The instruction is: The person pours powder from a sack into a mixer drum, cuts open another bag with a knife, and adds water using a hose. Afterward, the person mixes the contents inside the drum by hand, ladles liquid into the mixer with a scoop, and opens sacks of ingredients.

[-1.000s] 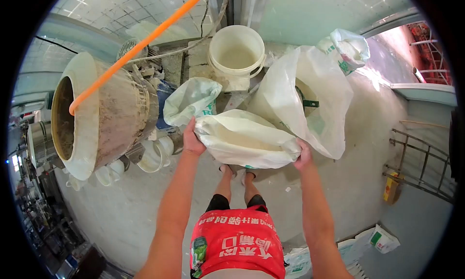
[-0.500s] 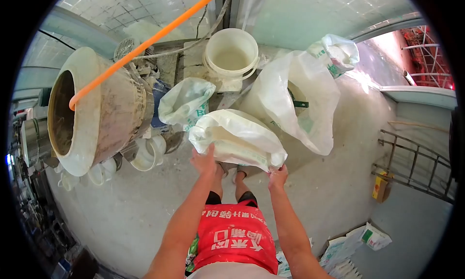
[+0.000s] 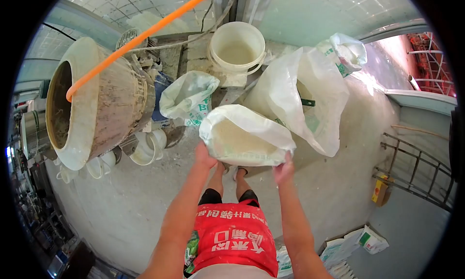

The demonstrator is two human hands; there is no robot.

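Note:
A white woven sack stands in front of my feet, its mouth spread wide with pale powder visible inside. My left hand grips the sack's near left rim. At its near right corner, my right hand is closed on the rim, with the fingers partly hidden behind the plastic. Just beyond it, to the left, sits a smaller open sack with green print. A larger open white sack stands beyond on the right, with a dark green object inside it.
A drum mixer stands at left with an orange pole across its mouth. Behind the sacks is a white bucket. Several pails sit below the mixer. A metal ladder frame and a yellow box are at right.
Both hands have pulled the rim of the sack wider, so more of the powder inside shows. The view has shifted slightly.

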